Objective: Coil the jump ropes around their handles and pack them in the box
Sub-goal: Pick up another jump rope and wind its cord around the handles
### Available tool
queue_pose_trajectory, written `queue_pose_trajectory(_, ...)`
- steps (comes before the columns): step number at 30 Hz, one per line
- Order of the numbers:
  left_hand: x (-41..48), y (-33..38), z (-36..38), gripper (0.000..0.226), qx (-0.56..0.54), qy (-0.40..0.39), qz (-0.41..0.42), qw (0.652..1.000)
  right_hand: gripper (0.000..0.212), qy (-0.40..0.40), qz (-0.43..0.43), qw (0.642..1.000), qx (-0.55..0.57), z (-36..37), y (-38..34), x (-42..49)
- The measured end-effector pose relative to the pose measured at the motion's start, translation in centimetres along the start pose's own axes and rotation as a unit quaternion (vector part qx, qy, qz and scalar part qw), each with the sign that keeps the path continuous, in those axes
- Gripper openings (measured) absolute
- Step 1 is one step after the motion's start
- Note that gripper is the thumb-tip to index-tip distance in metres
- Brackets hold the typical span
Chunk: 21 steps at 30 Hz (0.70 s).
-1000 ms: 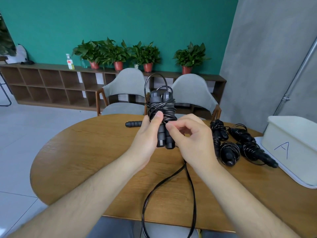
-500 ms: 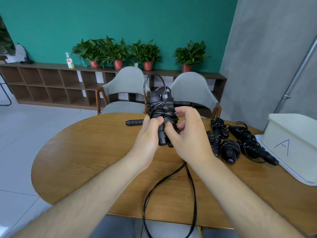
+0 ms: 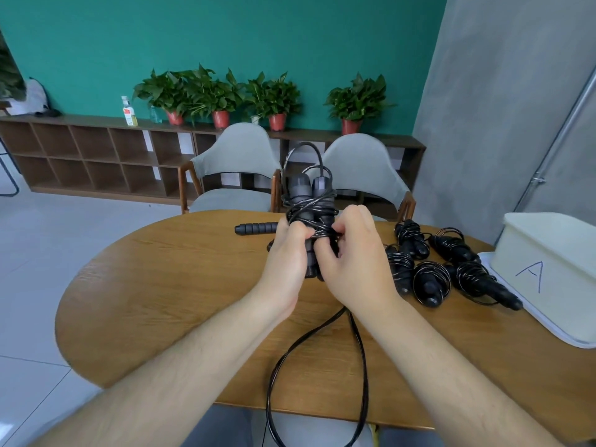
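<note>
A handwritten letter "A" stands on the near side of the white box [image 3: 548, 262] at the table's [image 3: 161, 301] right edge.

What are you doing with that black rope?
A person is coiling a jump rope around its handles. The left hand grips the handles upright while the right hand pinches the wound rope. A long loop hangs off the table, not yet wound. Several coiled ropes lie beside the white box.
</note>
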<state>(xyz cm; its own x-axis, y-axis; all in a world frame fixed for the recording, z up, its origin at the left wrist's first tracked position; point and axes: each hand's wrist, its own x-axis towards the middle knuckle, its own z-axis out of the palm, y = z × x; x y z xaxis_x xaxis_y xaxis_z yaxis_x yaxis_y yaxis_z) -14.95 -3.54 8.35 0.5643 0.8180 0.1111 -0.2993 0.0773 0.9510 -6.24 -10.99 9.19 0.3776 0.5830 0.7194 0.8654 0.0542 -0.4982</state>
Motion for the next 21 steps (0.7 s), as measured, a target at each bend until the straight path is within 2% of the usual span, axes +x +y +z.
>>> queue_pose_trajectory(4,0.5,0.0,-0.7,0.051,-0.030,-0.020,-0.021,0.999,0.011,-0.008,-0.019,0.999,0.036,-0.4,0.6,-0.3)
queue_pose_trajectory(8,1.5,0.1,-1.3,0.059,-0.077,-0.013,-0.023,0.997,0.040,-0.073,-0.012,0.996,0.053,-0.4,1.5,-1.1)
queue_pose_trajectory(11,2.0,-0.5,-1.7,0.055,-0.063,-0.042,-0.019,0.997,0.043,-0.064,0.030,0.995,0.064,-0.6,1.5,-1.1)
queue_pose_trajectory(15,2.0,-1.1,-1.5,0.045,-0.049,-0.104,-0.028,0.993,0.061,-0.083,0.105,0.986,0.097,-0.7,1.3,-0.7)
queue_pose_trajectory(17,1.7,-1.0,-1.1,0.042,-0.047,-0.131,-0.036,0.990,0.061,-0.088,0.116,0.983,0.113,-0.8,1.4,-0.6)
queue_pose_trajectory(21,2.0,-1.6,-0.6,0.038,-0.019,-0.121,-0.040,0.992,0.057,-0.063,0.144,0.977,0.146,-1.1,2.2,-0.7)
